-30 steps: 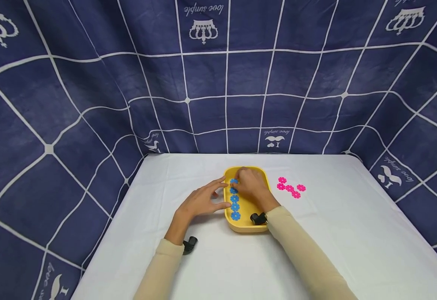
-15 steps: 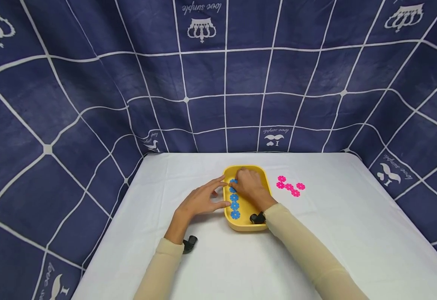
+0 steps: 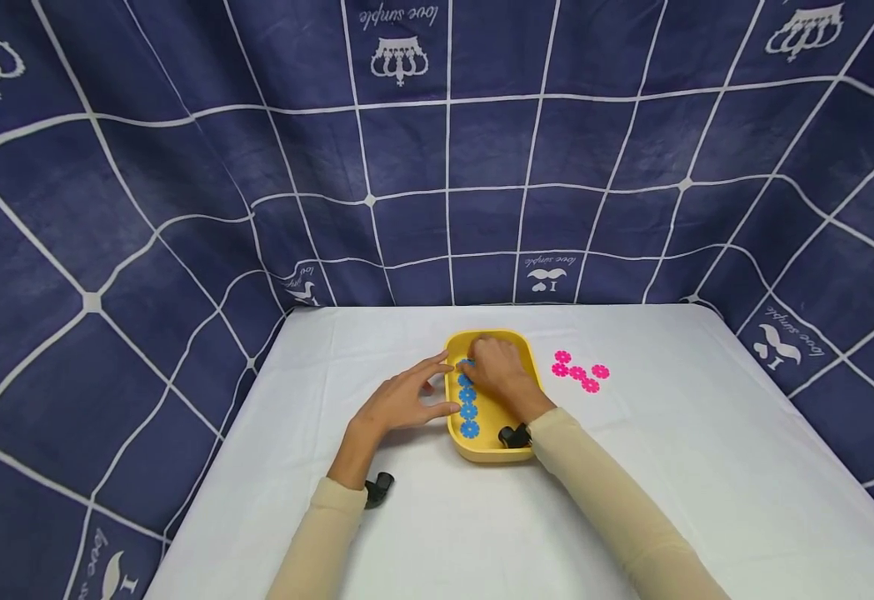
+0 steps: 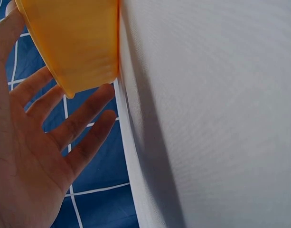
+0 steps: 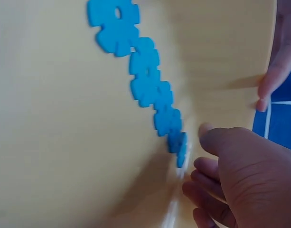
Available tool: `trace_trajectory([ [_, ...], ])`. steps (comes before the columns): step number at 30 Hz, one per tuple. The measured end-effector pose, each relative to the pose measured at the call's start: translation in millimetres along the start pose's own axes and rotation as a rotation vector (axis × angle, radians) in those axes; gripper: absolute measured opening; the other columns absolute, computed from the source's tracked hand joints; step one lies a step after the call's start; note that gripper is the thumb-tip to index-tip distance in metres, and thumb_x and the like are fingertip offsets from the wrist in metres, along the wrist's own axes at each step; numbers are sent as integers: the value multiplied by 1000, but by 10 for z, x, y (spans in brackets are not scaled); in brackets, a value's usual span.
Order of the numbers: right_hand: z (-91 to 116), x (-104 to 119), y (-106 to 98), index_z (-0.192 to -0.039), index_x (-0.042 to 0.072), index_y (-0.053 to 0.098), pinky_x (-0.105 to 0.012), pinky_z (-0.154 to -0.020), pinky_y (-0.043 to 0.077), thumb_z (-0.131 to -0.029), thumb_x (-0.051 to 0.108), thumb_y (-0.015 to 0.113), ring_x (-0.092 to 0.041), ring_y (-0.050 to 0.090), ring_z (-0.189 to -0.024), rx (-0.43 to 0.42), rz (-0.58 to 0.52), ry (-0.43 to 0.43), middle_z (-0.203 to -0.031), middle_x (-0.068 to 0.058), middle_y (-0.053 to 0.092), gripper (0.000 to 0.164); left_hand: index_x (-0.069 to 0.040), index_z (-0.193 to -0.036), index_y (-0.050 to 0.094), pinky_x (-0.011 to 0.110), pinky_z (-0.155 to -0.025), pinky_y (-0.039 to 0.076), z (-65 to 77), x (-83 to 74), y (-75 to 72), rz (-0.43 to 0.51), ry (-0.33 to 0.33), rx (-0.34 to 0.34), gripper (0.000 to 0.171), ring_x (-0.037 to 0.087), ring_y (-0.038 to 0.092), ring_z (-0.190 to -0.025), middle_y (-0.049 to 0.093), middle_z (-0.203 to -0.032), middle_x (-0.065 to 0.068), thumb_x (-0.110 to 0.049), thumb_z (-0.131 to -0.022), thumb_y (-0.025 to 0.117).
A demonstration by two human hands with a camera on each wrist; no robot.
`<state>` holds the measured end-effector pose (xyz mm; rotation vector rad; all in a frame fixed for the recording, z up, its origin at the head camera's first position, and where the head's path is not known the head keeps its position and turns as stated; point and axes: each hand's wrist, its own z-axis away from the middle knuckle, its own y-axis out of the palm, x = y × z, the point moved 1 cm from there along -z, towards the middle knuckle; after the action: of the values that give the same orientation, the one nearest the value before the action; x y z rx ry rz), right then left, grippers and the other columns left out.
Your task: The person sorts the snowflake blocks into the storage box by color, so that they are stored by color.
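Note:
Inside a yellow tray (image 3: pixel 491 455) lies a row of several blue flower-shaped plastic discs (image 3: pixel 468 411), along its left wall. My right hand (image 3: pixel 502 365) reaches into the tray at the far end of this row. In the right wrist view its fingers are loosely bent beside the last blue discs (image 5: pixel 178 147), the thumb apart from them and nothing visible between. My left hand (image 3: pixel 399 400) is spread at the tray's left side, thumb and fingertips right at the rim. The left wrist view shows its straight fingers (image 4: pixel 83 114) against the tray's outer wall (image 4: pixel 76 47).
Several pink flower-shaped discs (image 3: pixel 577 372) lie on the white tablecloth (image 3: pixel 437 533), right of the tray. Behind the table hangs a dark blue curtain (image 3: pixel 414 225) with white lines. A black wrist camera (image 3: pixel 514 437) overlaps the tray's near right corner.

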<state>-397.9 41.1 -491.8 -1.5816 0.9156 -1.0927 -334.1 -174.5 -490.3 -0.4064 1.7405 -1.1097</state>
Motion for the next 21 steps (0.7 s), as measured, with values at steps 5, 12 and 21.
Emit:
trace_trajectory([
  [5,-2,11,-49,-119,9,81,-46,-98,58,-102,40,74,-31,73,-103,-20,-75,12,-117,-7,73,36,-31,-158,55,45,-93,55,5,11,4,11,4,4,82,15,70,-115,37,-172,-16,-72,-90,74],
  [12,-1,16,-147,-128,12,76,-45,-99,58,-104,40,70,-28,72,-104,-49,-155,8,-121,-5,72,37,-29,-157,56,45,-93,55,0,4,-9,14,3,4,78,15,69,-115,37,-172,-15,-67,-92,76],
  [21,43,9,-299,-123,11,77,-43,-89,62,-102,37,74,-26,74,-100,-156,-224,-20,-116,-6,74,33,-31,-155,58,45,-94,55,16,-31,-8,-1,-29,1,76,13,70,-112,40,-170,-16,-68,-91,76],
])
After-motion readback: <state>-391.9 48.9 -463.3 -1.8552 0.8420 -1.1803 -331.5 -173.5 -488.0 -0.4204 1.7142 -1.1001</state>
